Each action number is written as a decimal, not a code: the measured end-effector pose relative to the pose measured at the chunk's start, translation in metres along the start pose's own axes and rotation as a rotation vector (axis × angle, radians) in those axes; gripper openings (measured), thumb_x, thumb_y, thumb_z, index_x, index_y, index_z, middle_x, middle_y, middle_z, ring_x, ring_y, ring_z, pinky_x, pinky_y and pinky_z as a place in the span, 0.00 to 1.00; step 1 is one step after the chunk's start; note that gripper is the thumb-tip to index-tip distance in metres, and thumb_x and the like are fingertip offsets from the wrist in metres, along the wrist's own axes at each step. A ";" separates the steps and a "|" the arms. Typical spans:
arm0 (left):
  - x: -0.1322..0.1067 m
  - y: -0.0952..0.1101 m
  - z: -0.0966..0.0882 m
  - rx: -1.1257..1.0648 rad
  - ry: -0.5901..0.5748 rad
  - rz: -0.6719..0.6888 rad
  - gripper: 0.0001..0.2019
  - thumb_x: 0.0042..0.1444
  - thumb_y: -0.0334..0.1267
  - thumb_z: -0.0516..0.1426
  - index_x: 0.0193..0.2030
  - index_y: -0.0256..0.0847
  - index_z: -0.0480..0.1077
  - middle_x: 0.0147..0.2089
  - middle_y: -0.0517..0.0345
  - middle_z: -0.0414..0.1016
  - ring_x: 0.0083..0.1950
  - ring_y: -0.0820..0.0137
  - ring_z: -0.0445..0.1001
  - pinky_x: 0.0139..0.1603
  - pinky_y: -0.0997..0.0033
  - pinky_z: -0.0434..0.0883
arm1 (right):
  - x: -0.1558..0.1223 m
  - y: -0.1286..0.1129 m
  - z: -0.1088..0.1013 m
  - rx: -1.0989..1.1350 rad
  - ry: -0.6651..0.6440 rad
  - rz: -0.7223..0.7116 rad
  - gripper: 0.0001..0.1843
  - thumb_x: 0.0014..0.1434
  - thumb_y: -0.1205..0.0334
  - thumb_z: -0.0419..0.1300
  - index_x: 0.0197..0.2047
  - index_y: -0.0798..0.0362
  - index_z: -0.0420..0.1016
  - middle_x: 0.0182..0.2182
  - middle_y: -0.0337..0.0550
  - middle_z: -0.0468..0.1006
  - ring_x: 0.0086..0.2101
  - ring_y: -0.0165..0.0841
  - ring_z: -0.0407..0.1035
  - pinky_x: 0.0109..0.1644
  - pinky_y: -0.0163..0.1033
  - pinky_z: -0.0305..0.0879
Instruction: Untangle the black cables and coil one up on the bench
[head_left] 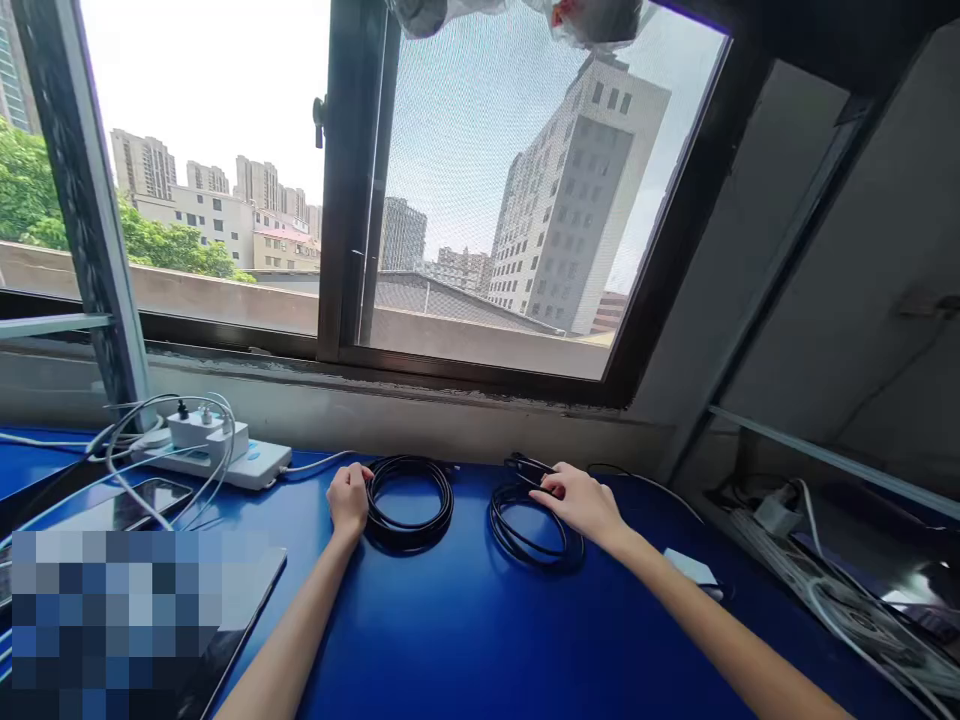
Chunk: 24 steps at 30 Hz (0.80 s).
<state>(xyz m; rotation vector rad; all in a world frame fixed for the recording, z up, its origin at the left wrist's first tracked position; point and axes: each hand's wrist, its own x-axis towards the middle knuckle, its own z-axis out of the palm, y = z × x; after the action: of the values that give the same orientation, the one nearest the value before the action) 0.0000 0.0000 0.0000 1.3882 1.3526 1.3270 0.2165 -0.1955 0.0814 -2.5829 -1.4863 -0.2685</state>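
Note:
Two coils of black cable lie side by side on the blue tabletop (pixel 420 630). My left hand (pixel 349 497) is closed at the left edge of the left cable coil (pixel 448 505), its thumb and fingers pinching the cable there. With bent fingers, my right hand (pixel 583 500) grips part of the right cable coil (pixel 499 520) at its upper right. A thicker dark piece, perhaps the cable's plug end, sticks out to the left of those fingers. My right fingers partly cover the upper right of that coil.
A white power strip (pixel 262 465) with chargers and looped white cables stands at the back left. Nearer lies a dark tablet-like device (pixel 240 620), partly blurred out. A small white box (pixel 691 570) sits beyond my right forearm. Wall and window (pixel 480 365) bound the back.

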 end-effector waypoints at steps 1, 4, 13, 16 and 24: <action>0.000 0.000 0.000 0.002 0.001 -0.002 0.14 0.44 0.40 0.45 0.12 0.45 0.61 0.24 0.52 0.72 0.31 0.61 0.71 0.33 0.65 0.65 | 0.006 0.005 -0.009 0.004 0.038 0.027 0.10 0.61 0.59 0.59 0.31 0.46 0.80 0.37 0.39 0.77 0.35 0.32 0.73 0.30 0.31 0.57; 0.001 -0.001 0.000 0.008 0.005 0.001 0.13 0.44 0.40 0.45 0.12 0.45 0.61 0.25 0.52 0.73 0.31 0.61 0.71 0.32 0.65 0.65 | 0.028 0.020 -0.033 0.020 0.143 0.101 0.11 0.63 0.60 0.57 0.32 0.47 0.80 0.40 0.42 0.78 0.38 0.36 0.73 0.32 0.33 0.59; 0.005 -0.004 0.001 0.040 0.038 0.098 0.13 0.44 0.40 0.44 0.13 0.46 0.60 0.23 0.52 0.71 0.29 0.61 0.70 0.31 0.63 0.66 | 0.069 0.054 -0.086 0.108 0.414 0.280 0.14 0.66 0.58 0.51 0.41 0.48 0.78 0.31 0.46 0.79 0.36 0.40 0.73 0.33 0.36 0.59; 0.003 0.003 -0.002 0.042 0.071 0.191 0.12 0.45 0.41 0.42 0.15 0.47 0.59 0.26 0.50 0.70 0.33 0.58 0.71 0.36 0.60 0.68 | 0.070 0.055 -0.096 0.143 0.453 0.284 0.13 0.65 0.59 0.52 0.41 0.48 0.78 0.29 0.45 0.78 0.35 0.39 0.72 0.33 0.36 0.59; -0.043 0.028 0.011 0.040 -0.141 0.633 0.08 0.46 0.44 0.50 0.24 0.46 0.65 0.33 0.52 0.72 0.40 0.60 0.71 0.48 0.60 0.70 | 0.058 0.054 -0.123 0.206 0.641 0.168 0.16 0.65 0.58 0.51 0.46 0.54 0.78 0.49 0.51 0.71 0.42 0.42 0.69 0.37 0.39 0.60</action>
<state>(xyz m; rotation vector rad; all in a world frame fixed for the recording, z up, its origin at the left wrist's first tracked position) 0.0205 -0.0449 0.0185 1.9961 0.8732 1.5572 0.2823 -0.2008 0.2120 -2.1410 -0.9999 -0.7845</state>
